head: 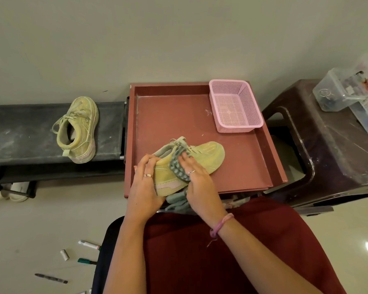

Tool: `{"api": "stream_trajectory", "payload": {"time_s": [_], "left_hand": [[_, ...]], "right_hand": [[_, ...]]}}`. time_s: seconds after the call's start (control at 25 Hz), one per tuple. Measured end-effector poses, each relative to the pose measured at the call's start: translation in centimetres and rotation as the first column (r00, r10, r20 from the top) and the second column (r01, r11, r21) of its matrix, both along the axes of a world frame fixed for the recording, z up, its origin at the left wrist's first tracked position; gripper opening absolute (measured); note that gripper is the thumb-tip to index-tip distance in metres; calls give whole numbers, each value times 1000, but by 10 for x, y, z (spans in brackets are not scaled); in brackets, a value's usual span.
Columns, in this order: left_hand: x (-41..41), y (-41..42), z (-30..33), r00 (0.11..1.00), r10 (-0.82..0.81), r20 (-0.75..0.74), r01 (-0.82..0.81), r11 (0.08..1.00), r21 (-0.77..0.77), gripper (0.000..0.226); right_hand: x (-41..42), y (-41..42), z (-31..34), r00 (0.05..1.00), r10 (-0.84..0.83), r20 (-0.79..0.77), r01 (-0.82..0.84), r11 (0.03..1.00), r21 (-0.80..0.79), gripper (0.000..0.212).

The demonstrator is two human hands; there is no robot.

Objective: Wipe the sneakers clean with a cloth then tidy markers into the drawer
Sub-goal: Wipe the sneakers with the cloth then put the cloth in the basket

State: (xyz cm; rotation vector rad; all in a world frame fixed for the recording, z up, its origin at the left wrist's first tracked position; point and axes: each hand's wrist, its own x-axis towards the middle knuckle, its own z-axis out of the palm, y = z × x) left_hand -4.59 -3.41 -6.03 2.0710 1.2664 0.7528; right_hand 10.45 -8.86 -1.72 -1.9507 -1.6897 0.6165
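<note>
Markers [89,245] lie loose on the floor, below and left of the left hand, well apart from it; several pens and a cap, none tidied yet.

Left hand [146,185] grips the heel end of the sneaker [202,158], fingers curled over the collar, thumb side on the sole edge. Right hand [197,179], just beside it, has its fingers fairly flat and presses the cloth [177,166] onto the shoe's side by the laces. The rest of the cloth hangs off below both hands, over the near edge of the drawer [253,158]. Shoe lies on its side in the drawer, toe pointing away from the right hand.

Step in hand, imo: wiping shoe no. 1, so the task looks early. To do it well: keep the heel pinned w/ the left hand so the shoe can't skate, make short strokes w/ a flat palm, turn to a clean bit of cloth, and get the sole rim and toe too. Suede-looking upper, so prob go light.

Beyond the right hand, far corner of the drawer: pink basket [235,107], nothing seen in it. Far left of the left hand, second sneaker [79,130] sits on a dark bench [19,132], looks dusty, likely next.
</note>
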Motion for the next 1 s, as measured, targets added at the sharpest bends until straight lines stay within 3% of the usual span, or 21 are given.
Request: {"api": "stream_trajectory", "payload": {"time_s": [0.12,0.2,0.32,0.44,0.48,0.64,0.76,0.88,0.96,1.0], "left_hand": [[-1,0,-1,1000,-6,-10,6,1000,-11,88],[0,-1,1,1000,-25,-8,25,1000,3,84],[3,-1,0,1000,-14,-17,14,999,29,83],[3,-1,-1,1000,6,-14,-6,1000,26,85],[2,-1,-1,1000,11,-17,-10,1000,20,86],[1,-1,4,1000,-8,-28,8,1000,-17,89],[3,0,5,1000,3,-24,-3,1000,-24,89],[1,2,6,999,51,7,-50,993,-107,92],[-2,3,4,998,40,39,-35,990,-140,94],[-3,4,4,998,35,54,-27,989,-147,95]], "right_hand": [[38,0,-8,954,91,285,-93,996,-6,70],[65,9,-13,921,-15,390,40,998,-55,68],[47,16,-9,947,-192,256,206,978,-29,66],[5,5,-1,992,-123,16,124,992,-26,72],[4,3,1,997,-81,1,81,997,-5,68],[63,16,-17,958,-61,280,65,998,-7,65],[52,18,-24,950,-189,249,178,982,66,65],[7,-5,-29,967,-38,251,0,989,149,85],[14,-18,-40,940,72,334,-139,973,184,74],[28,-16,-46,933,45,358,-128,969,212,63]]}}
